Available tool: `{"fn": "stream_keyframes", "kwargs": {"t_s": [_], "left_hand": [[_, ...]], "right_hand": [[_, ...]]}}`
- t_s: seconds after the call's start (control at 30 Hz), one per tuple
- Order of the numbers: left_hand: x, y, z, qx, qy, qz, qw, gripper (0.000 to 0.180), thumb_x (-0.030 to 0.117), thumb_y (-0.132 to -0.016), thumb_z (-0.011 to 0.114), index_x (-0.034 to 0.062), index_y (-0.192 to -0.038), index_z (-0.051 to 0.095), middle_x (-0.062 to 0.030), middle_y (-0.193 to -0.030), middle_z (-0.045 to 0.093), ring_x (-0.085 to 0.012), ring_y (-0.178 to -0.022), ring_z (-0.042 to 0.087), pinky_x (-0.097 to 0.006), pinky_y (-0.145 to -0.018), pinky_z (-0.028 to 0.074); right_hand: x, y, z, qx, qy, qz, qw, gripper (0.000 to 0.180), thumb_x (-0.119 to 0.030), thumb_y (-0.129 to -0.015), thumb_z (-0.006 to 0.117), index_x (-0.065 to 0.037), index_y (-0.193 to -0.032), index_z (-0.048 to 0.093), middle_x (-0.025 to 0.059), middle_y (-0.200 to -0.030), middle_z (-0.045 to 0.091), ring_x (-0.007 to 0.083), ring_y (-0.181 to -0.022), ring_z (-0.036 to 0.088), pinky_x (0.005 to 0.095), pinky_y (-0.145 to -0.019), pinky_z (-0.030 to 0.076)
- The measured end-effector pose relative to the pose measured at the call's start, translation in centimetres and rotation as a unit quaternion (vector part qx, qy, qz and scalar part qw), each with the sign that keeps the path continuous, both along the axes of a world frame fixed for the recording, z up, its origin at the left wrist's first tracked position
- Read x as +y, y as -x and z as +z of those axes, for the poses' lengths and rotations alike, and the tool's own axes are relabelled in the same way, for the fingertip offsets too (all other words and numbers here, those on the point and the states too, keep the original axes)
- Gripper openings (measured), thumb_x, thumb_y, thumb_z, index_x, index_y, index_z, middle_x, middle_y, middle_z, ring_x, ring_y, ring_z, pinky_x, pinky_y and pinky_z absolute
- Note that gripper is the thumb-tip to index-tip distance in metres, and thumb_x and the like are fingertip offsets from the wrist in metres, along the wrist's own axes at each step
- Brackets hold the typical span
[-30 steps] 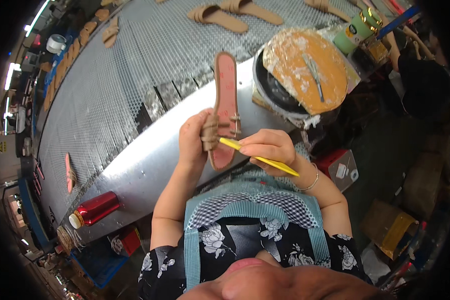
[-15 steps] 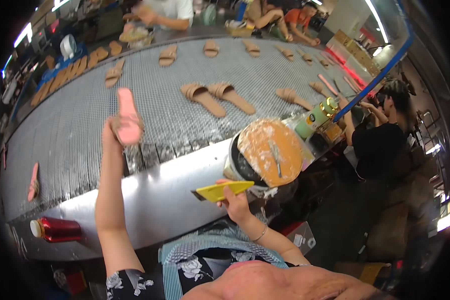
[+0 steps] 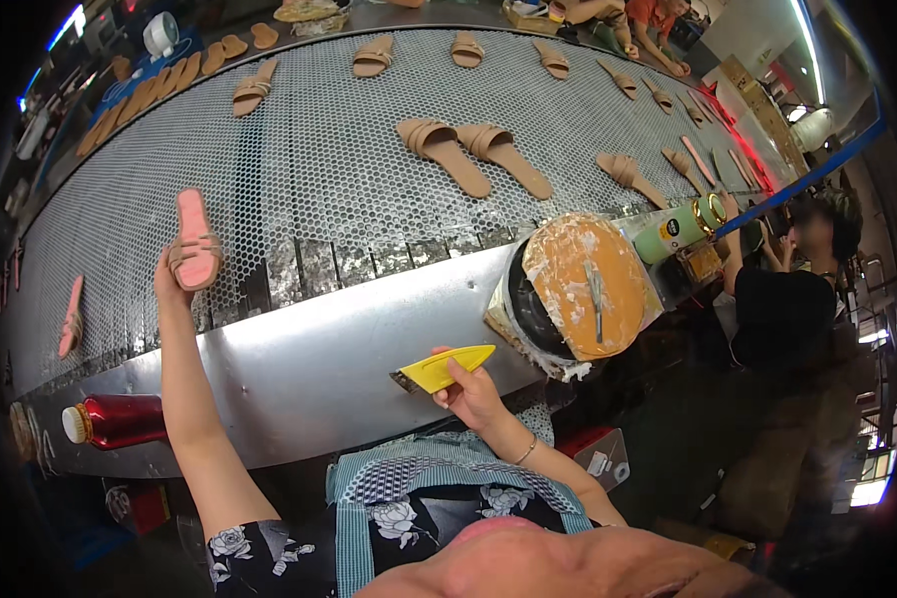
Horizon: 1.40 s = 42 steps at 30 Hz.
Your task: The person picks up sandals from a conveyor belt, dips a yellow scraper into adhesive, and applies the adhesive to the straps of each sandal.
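both hands are occupied: the left hand (image 3: pixel 172 277) grips the pink-faced sandal (image 3: pixel 197 242) at its strapped end, and the right hand (image 3: pixel 471 394) holds the yellow-handled tool (image 3: pixel 447 370), its dark tip pointing left. the sandal is at the left, over the mesh surface (image 3: pixel 304 179), toe end nearer the person; whether its sole touches the mesh cannot be told. for good handling, hold the sandal by its side edge, fingers off the pink face, tan straps unpressed. lower the sole flat and release only when fully supported, well apart from the other pink sandal (image 3: pixel 72 319). hold the tool low over the metal ledge (image 3: pixel 349 344), tip clear of the sandal. further right, the orange lid (image 3: pixel 568 289) bears a thin tool (image 3: pixel 595 299); beyond, the tan sandal pair (image 3: pixel 473 159) rests on the mesh.
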<state>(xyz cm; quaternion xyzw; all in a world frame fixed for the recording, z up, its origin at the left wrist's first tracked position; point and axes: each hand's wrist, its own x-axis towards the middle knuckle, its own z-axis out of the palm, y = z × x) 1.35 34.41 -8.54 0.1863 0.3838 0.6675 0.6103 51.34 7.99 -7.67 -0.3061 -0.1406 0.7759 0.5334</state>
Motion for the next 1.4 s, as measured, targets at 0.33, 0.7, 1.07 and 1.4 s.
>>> {"fn": "stream_keyframes", "kwargs": {"t_s": [0.33,0.7,1.07,1.4], "left_hand": [[-2.1,14.1,-3.2,0.183,0.133,0.158,0.961,0.042,0.028,-0.096,0.039,-0.0041,-0.12,0.052,-0.0135,-0.107,0.065,-0.0288,-0.101,0.062,-0.04,-0.085,0.052],[1.3,-15.2,8.6,0.642,-0.262,0.126,0.709,0.043,0.012,-0.092,0.043,-0.002,-0.132,0.046,-0.0225,-0.128,0.052,-0.0367,-0.119,0.047,-0.039,-0.101,0.035],[0.1,-30.0,-2.4,0.834,-0.072,-0.158,0.523,0.063,0.045,-0.091,0.048,0.0052,-0.138,0.038,-0.0165,-0.15,0.026,-0.0358,-0.139,0.022,-0.047,-0.112,0.021],[-0.7,-29.6,-1.6,0.845,-0.037,-0.159,0.509,0.08,0.063,-0.088,0.039,0.0078,-0.145,0.028,-0.0125,-0.154,0.019,-0.0296,-0.142,0.014,-0.045,-0.114,0.014]], "right_hand": [[-0.2,0.4,-0.5,-0.072,-0.07,0.08,0.992,0.037,-0.024,-0.099,0.046,-0.001,-0.128,0.046,0.0119,-0.094,0.063,0.0182,-0.068,0.061,0.0291,-0.059,0.05],[0.6,-2.2,-2.2,-0.005,-0.07,0.032,0.997,0.035,-0.027,-0.098,0.048,-0.005,-0.125,0.049,0.0127,-0.101,0.061,0.0211,-0.071,0.059,0.0332,-0.061,0.048],[0.3,-1.0,-1.9,0.049,-0.072,0.049,0.995,0.034,-0.02,-0.097,0.051,-0.005,-0.128,0.047,0.0115,-0.099,0.061,0.019,-0.07,0.06,0.0324,-0.062,0.049],[0.7,-1.4,-2.2,0.091,-0.068,0.058,0.992,0.036,-0.021,-0.097,0.049,-0.006,-0.13,0.046,0.0114,-0.102,0.061,0.019,-0.072,0.06,0.0321,-0.064,0.049]]}}
